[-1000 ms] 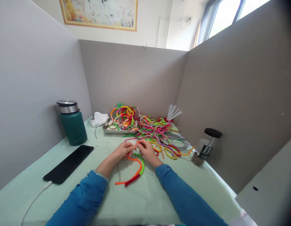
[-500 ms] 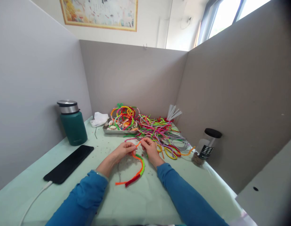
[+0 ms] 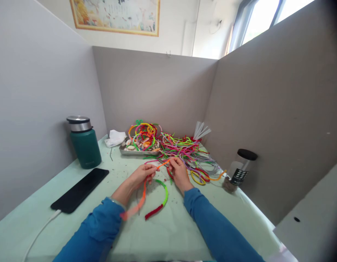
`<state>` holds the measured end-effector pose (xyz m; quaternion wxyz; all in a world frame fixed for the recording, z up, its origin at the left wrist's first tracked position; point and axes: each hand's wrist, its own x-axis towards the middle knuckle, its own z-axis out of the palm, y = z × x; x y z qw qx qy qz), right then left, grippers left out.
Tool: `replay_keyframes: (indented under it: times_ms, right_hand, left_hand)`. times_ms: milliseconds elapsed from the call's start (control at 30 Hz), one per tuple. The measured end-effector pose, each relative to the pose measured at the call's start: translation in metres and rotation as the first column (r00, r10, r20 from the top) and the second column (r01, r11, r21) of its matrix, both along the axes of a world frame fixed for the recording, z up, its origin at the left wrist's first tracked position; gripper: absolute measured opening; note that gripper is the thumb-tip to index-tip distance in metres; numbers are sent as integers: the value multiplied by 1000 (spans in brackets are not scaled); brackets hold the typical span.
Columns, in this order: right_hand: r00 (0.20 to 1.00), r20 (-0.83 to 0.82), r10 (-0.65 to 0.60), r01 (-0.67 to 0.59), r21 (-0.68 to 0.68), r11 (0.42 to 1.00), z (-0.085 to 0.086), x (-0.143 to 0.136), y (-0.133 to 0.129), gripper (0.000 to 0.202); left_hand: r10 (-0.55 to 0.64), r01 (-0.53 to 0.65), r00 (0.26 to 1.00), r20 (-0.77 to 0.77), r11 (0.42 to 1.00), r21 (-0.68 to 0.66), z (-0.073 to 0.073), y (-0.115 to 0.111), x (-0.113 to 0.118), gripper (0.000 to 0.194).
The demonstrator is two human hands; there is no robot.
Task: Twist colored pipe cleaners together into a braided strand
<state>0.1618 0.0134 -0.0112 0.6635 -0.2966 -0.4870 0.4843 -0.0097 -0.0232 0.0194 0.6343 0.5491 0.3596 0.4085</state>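
An orange pipe cleaner (image 3: 142, 198) is stretched between my hands, its blurred loose tail hanging down toward my left sleeve. My left hand (image 3: 142, 176) pinches it partway along. The fingertips of my right hand (image 3: 178, 173) are closed on its other end, slightly higher and to the right. Below them, a curved piece wrapped in green and dark red (image 3: 166, 194) lies on the table, its upper end close to my left fingers. Just behind my hands spreads a heap of many-coloured pipe cleaners (image 3: 182, 145).
A metal tray (image 3: 139, 153) holds wooden slices and coloured wire shapes. A green bottle (image 3: 85, 145), a black phone (image 3: 79, 190) with a white cable and a white tissue (image 3: 115, 137) are on the left. On the right stands a clear jar with black lid (image 3: 239, 169). Grey partitions enclose the table.
My right hand has moved right, drawing out more of the orange pipe cleaner between my hands. The orange tail has swung left, away from the green and red curved piece.
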Motion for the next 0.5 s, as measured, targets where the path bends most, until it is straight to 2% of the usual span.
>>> replay_keyframes:
  times_ms: [133, 200, 267, 500]
  right_hand:
    - [999, -34, -21, 20, -29, 999, -2, 4, 4, 20]
    - [999, -18, -31, 30, -33, 999, -3, 5, 5, 21]
    - [1000, 5, -28, 28, -27, 999, -3, 5, 5, 21]
    - [991, 118, -56, 57, -2, 998, 1, 3, 0, 23]
  left_hand:
    - [26, -26, 997, -67, 1000, -1, 4, -1, -3, 29]
    - [115, -109, 984, -136, 993, 50, 3, 2, -3, 29]
    - [267, -240, 946, -187, 958, 154, 0, 8, -4, 29]
    - [460, -350, 863, -208, 843, 409, -11, 24, -9, 24]
